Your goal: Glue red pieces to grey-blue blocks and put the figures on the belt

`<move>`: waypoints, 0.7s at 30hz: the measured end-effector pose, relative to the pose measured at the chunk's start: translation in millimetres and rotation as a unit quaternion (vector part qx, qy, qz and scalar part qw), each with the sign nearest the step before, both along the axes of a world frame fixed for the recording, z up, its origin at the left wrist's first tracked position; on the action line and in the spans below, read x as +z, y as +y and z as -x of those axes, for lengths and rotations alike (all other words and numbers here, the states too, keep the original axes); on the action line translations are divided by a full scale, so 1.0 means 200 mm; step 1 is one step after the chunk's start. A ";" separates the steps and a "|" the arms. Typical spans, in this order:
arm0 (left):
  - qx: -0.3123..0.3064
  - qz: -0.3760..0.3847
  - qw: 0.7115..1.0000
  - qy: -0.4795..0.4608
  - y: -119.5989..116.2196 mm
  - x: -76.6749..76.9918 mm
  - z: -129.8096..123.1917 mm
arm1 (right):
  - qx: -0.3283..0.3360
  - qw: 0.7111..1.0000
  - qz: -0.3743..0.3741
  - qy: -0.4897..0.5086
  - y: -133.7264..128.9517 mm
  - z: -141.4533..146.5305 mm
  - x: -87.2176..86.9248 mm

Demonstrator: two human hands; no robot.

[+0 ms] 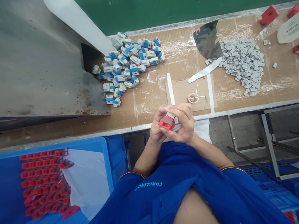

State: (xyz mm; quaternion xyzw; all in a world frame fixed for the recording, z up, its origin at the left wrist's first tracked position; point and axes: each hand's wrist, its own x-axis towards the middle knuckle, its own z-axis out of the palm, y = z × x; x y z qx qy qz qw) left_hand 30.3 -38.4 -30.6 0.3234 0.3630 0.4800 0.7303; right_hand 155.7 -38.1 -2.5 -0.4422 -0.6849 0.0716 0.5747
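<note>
Currently left hand [156, 129] and right hand [182, 123] sit together, clamped on red plastic housing [164, 125] with gray block [170, 115] apparently part-fitted; next calls for firm, straight seating.

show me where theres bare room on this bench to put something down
Bare bench shows between the blue-and-grey blocks and the cardboard sheet, and right of the grey pieces. The white sheet beside the red parts is free too. Crowded: both piles and the red parts.
</note>
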 end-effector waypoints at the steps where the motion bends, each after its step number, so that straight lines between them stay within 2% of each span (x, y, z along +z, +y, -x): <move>1: 0.001 0.000 1.000 -0.006 0.00 0.00 0.00 | -0.002 1.000 0.001 -0.004 0.00 0.00 0.00; 6: 0.003 -0.011 0.998 -0.059 0.01 0.01 -0.02 | 0.015 0.999 0.027 0.008 -0.02 -0.01 -0.03; 9: -0.006 -0.022 0.996 -0.083 0.02 0.04 -0.01 | 0.017 1.000 0.018 0.016 -0.01 -0.01 -0.03; 14: 0.008 -0.065 0.997 -0.038 0.05 0.06 0.02 | 0.050 0.998 0.014 0.028 -0.01 -0.03 -0.04; 21: 0.020 -0.184 0.983 0.006 0.06 0.06 0.06 | 0.113 0.989 0.049 0.085 -0.02 -0.09 -0.05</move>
